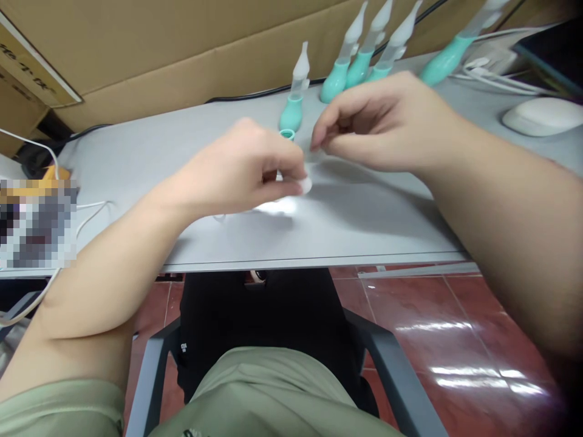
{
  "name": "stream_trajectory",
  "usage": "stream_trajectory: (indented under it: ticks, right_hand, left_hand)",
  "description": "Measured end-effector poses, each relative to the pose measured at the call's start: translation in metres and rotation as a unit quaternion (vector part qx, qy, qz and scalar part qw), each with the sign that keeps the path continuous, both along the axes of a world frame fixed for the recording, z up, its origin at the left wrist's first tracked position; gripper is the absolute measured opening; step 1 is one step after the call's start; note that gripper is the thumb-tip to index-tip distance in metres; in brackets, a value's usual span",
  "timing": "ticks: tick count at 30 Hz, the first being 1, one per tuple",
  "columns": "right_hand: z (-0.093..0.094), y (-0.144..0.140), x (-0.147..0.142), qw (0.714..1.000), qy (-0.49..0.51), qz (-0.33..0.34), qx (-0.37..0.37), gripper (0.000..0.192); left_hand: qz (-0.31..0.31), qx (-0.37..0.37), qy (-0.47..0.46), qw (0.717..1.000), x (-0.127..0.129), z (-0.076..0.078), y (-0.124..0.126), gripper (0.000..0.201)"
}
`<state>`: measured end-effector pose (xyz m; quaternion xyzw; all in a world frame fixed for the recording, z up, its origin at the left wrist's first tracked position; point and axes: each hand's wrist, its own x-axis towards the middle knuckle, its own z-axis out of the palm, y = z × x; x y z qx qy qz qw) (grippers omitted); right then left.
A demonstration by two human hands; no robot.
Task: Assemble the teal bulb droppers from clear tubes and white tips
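My left hand is over the desk, thumb and fingertips pinched on a small white piece. Just to its right, my right hand has its fingertips drawn together; a faint translucent bit shows below them, too blurred to name. Behind the hands stands a nasal aspirator with a teal bulb, clear tube and white tip. A teal ring-shaped opening peeks out above my left hand, the rest of it hidden. More aspirators stand together behind my right hand, and another aspirator leans farther right.
The grey desk ends close to my lap. A cardboard wall rises behind it, with a black cable along its foot. At right are a white mouse, white cables and a dark device. Pixelated items sit at left.
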<state>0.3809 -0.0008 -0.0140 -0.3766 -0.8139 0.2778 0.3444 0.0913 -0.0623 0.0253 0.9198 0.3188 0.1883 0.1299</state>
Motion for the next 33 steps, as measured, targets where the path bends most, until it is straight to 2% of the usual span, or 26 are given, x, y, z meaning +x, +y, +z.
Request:
stream_trajectory:
  ticks: [2,4,6,9,12,15,17,21,26,29,31,33]
  right_hand:
    - [0.001,-0.002,-0.003,0.992,0.118,0.049,-0.021,0.034]
    - [0.001,-0.004,-0.008,0.973,0.206,0.095,-0.035,0.047]
    - [0.000,-0.008,-0.014,0.965,0.236,0.105,-0.039,0.055]
    - [-0.002,-0.014,-0.021,0.970,0.230,0.077,-0.035,0.054]
    - [-0.005,-0.017,-0.026,0.967,0.246,0.057,-0.023,0.042]
    - [-0.008,-0.018,-0.028,0.968,0.248,0.037,-0.018,0.025]
    - [-0.012,-0.016,-0.030,0.966,0.258,0.027,-0.003,0.019]
    - [-0.016,-0.015,-0.036,0.954,0.297,0.032,0.030,0.019]
    - [-0.010,-0.023,-0.042,0.955,0.293,0.048,0.012,0.014]
    - [-0.008,-0.023,-0.041,0.957,0.287,0.038,0.016,0.019]
    - [-0.008,-0.020,-0.040,0.961,0.274,0.042,0.022,0.032]
    - [-0.009,-0.016,-0.038,0.963,0.259,0.074,0.010,0.044]
  left_hand:
    - [0.044,0.000,-0.144,0.989,-0.001,-0.003,0.001,0.020]
    - [0.093,-0.015,-0.255,0.962,0.001,-0.007,0.002,0.027]
    - [0.115,-0.036,-0.313,0.942,0.004,-0.008,0.003,0.028]
    - [0.112,-0.082,-0.350,0.926,0.007,-0.009,0.005,0.027]
    - [0.109,-0.132,-0.337,0.926,0.008,-0.009,0.006,0.028]
    - [0.154,-0.153,-0.291,0.932,0.010,-0.010,0.008,0.019]
    - [0.172,-0.143,-0.265,0.938,0.011,-0.012,0.008,0.015]
    - [0.155,-0.105,-0.244,0.952,0.012,-0.015,0.009,0.006]
    - [0.160,-0.080,-0.243,0.953,0.012,-0.017,0.010,0.005]
    - [0.152,-0.078,-0.239,0.956,0.011,-0.018,0.010,0.008]
    - [0.151,-0.076,-0.235,0.957,0.011,-0.018,0.009,0.013]
    - [0.149,-0.080,-0.230,0.958,0.012,-0.017,0.008,0.016]
